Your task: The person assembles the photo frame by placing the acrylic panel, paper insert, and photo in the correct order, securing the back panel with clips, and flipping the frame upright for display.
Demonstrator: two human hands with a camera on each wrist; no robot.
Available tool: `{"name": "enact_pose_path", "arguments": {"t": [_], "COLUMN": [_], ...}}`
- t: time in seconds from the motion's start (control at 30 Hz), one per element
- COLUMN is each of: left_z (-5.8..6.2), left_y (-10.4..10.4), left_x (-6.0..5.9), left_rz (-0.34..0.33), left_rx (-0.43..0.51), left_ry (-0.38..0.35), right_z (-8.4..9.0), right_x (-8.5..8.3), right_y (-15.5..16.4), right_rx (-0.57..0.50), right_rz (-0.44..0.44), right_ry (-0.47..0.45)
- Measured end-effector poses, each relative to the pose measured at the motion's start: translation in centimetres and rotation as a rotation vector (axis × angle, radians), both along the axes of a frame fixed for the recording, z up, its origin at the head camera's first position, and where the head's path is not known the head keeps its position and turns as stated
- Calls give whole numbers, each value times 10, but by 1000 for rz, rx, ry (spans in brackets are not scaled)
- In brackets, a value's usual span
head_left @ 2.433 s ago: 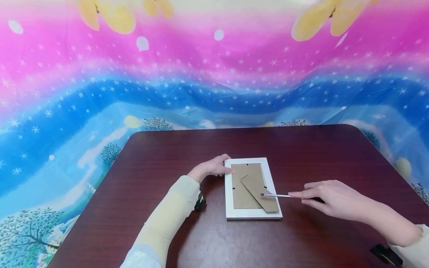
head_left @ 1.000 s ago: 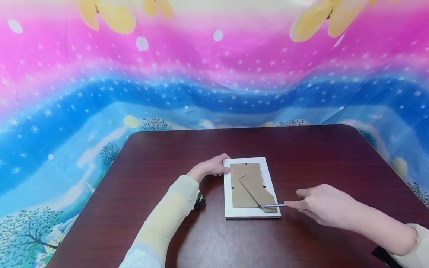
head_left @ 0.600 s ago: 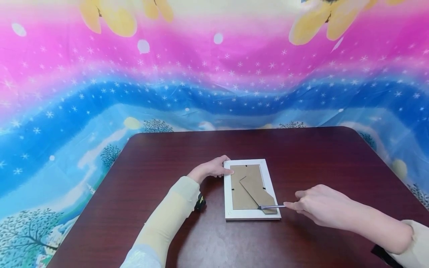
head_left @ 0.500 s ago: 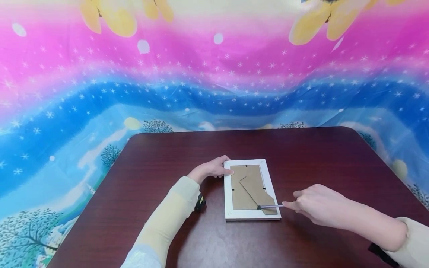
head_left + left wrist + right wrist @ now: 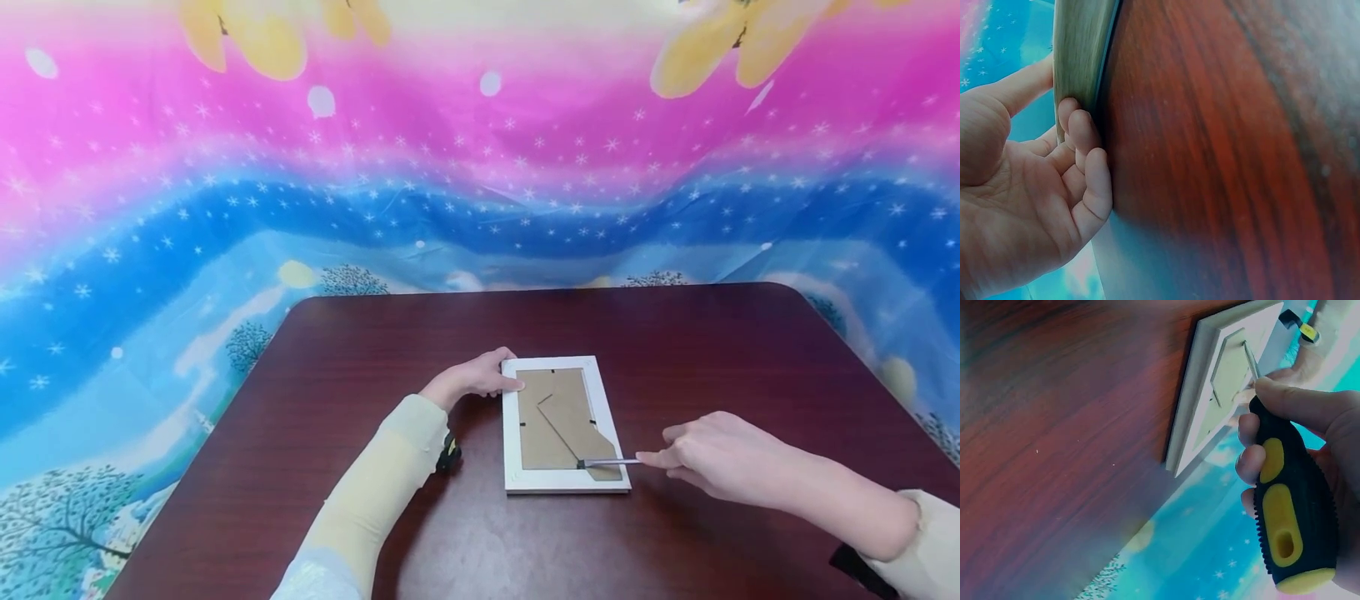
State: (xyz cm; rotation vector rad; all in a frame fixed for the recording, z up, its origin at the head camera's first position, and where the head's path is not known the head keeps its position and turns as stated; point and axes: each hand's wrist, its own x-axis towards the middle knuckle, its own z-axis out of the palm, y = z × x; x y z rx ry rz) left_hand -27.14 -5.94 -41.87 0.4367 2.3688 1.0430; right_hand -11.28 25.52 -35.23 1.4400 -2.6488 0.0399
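Observation:
A white picture frame (image 5: 512, 442) lies face down on the table, its brown backing board (image 5: 536, 437) and angled stand leg (image 5: 600, 450) showing. My left hand (image 5: 480, 375) grips the frame's far left side, thumb over the border. In the left wrist view, its curled fingers sit against the frame's side edge (image 5: 1082, 50). My right hand (image 5: 723, 458) holds a screwdriver, whose black and yellow handle (image 5: 1300, 512) fills the palm in the right wrist view. The screwdriver's shaft (image 5: 613, 461) crosses the stand leg, its tip at a small dark tab by the board's near edge.
The dark red-brown table (image 5: 405, 333) has a rounded far edge. Behind it hangs a colourful cloth (image 5: 480, 167) with snowflakes and trees. Black straps show at both wrists.
The screwdriver tip has moved from over the stand leg towards me and left, to the board's near edge, then stayed there. The left hand keeps its grip on the frame.

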Motion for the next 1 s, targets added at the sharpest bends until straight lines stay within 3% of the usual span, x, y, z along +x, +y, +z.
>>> {"name": "enact_pose_path", "arguments": {"t": [0.13,0.37,0.7,1.0], "left_z": [-2,-2,-1,-1], "left_y": [0,-2,-4,-1], "left_x": [0,-3,-5,-5], "left_rz": [-1,-29,-41,-28], "left_rx": [3,-6,-2,-35], "left_ry": [-8,15,11,27], "right_z": [-5,-4,2,3], "right_x": [-2,-6,-15,-24], "right_y": [5,6,7,13], "right_rx": [-68,-59,-143,-145], "right_rz": [13,32,-35,-169], "right_ry": [-21,14,55,43]}}
